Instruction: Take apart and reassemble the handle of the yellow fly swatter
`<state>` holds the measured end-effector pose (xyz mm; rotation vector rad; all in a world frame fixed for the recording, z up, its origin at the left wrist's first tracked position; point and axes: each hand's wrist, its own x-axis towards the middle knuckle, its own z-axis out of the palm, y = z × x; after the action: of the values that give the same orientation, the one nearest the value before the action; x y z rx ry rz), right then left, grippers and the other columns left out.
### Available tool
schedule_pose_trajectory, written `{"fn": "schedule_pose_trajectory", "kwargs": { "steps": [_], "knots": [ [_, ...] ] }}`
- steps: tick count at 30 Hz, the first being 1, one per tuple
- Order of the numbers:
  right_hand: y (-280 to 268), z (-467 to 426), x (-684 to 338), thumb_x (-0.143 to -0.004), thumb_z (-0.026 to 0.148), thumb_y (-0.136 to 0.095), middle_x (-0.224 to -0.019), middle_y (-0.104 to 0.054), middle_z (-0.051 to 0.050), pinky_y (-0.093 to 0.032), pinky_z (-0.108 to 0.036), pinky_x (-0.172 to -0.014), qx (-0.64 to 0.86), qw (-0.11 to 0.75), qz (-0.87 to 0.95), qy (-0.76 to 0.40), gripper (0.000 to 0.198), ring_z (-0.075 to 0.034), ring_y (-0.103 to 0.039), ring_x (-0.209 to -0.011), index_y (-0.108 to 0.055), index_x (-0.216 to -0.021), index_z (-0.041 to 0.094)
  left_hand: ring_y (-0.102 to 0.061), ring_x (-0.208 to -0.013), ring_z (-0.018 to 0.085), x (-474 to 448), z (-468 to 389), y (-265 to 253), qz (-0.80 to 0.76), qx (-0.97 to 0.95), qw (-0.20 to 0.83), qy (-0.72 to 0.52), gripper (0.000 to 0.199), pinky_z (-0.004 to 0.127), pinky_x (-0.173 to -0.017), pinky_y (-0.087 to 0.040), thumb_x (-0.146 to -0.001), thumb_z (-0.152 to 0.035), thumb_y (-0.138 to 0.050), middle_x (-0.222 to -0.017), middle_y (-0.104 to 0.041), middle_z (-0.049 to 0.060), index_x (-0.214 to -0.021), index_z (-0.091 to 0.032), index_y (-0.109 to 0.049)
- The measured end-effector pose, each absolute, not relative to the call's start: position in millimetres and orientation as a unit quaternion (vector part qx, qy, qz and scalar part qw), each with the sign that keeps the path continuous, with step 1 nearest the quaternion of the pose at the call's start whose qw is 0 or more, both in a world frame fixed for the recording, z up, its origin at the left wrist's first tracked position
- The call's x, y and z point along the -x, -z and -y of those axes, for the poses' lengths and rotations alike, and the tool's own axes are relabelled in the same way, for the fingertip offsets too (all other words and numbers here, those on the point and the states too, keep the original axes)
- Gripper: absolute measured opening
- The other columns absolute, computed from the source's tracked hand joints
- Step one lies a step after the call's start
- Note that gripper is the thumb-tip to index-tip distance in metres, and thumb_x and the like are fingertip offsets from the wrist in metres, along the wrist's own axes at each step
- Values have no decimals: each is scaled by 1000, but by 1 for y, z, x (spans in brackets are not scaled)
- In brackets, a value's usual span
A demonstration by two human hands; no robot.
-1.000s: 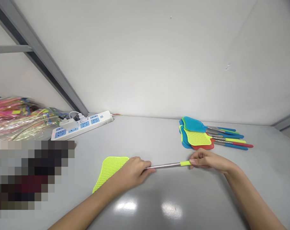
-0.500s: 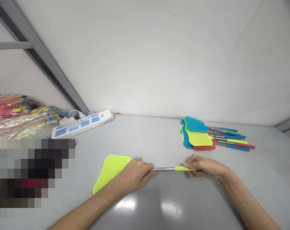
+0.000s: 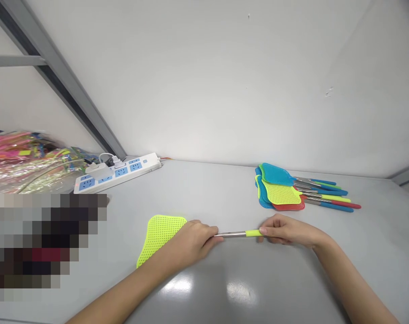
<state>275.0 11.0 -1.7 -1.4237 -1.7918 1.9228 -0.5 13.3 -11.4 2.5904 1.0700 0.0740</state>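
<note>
A yellow-green fly swatter (image 3: 162, 235) lies crosswise low over the grey table, its perforated head to the left. My left hand (image 3: 196, 243) is closed around the neck, where the head meets the metal rod, and my forearm covers part of the head. At the other end my right hand (image 3: 282, 230) grips the yellow-green handle, thumb on top and fingers curled beneath. A short stretch of shiny rod shows between the two hands. The far end of the handle is hidden in my right hand.
Several fly swatters (image 3: 282, 193) in blue, yellow-green and red are piled at the back right, handles pointing right. A white power strip (image 3: 120, 173) with plugs sits at the back left. Beside it are plastic-wrapped colourful items (image 3: 25, 157). A pixelated patch covers the left side.
My right fingers have closed more fully around the handle, covering more of it. The swatter's handle end is slightly higher in view. My left hand keeps its hold on the neck.
</note>
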Motion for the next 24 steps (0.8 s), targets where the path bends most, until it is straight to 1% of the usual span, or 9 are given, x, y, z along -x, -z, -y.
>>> {"fn": "schedule_pose_trajectory", "kwargs": {
  "steps": [4,7,10,13,16,18,21,24],
  "knots": [
    [2,-11,-275,-78,50,-50,-53,-36,5,-18,-21,-42,477,76,603,-635,42,-5,-25,-44,-65,-84,11,-51,-60,13,1,-14,9,-391,-896,203,-48,33,23,-54,-31,-93,-32,-27,-70,-55,0,-72,-18,-47],
    [3,-12,-274,-79,50,-48,-51,-31,6,-16,-22,-42,476,80,610,-629,43,-5,-23,-44,-65,-86,11,-54,-66,14,-1,-12,6,-388,-894,217,-57,27,22,-57,-34,-93,-28,-26,-77,-56,1,-87,-20,-52],
    [2,-12,-273,-79,51,-48,-50,-28,6,-15,-23,-42,475,78,611,-628,43,-6,-21,-44,-65,-85,12,-55,-67,14,-2,-10,4,-383,-894,225,-52,27,23,-58,-35,-93,-27,-26,-78,-57,0,-97,-24,-52],
    [-1,-12,-274,-77,51,-52,-55,-35,5,-18,-22,-43,491,78,611,-616,40,-6,-26,-47,-64,-83,13,-56,-67,14,0,-11,4,-384,-894,220,-62,29,23,-58,-35,-94,-29,-25,-78,-58,0,-99,-25,-53],
    [-2,-12,-275,-75,51,-54,-62,-42,3,-20,-22,-45,514,90,622,-583,38,-7,-31,-51,-62,-85,15,-56,-69,15,3,-15,7,-387,-894,211,-85,32,23,-60,-36,-94,-31,-24,-79,-59,0,-98,-24,-54],
    [-1,-13,-276,-78,52,-50,-61,-41,3,-20,-22,-45,522,103,620,-577,38,-7,-29,-50,-61,-86,16,-55,-69,15,4,-18,8,-390,-891,209,-98,34,24,-60,-36,-94,-32,-23,-78,-60,1,-96,-23,-56],
    [0,-12,-277,-80,52,-45,-57,-37,4,-18,-22,-44,515,117,616,-585,39,-7,-25,-46,-60,-83,15,-53,-68,15,4,-22,9,-397,-889,205,-99,34,25,-62,-35,-93,-35,-26,-73,-58,1,-87,-21,-56],
    [1,-12,-279,-81,52,-45,-56,-37,4,-19,-23,-44,512,129,616,-585,39,-7,-25,-46,-60,-81,15,-51,-69,16,4,-24,7,-407,-889,193,-84,35,26,-63,-34,-92,-38,-30,-66,-55,0,-75,-19,-54]
  ]
}}
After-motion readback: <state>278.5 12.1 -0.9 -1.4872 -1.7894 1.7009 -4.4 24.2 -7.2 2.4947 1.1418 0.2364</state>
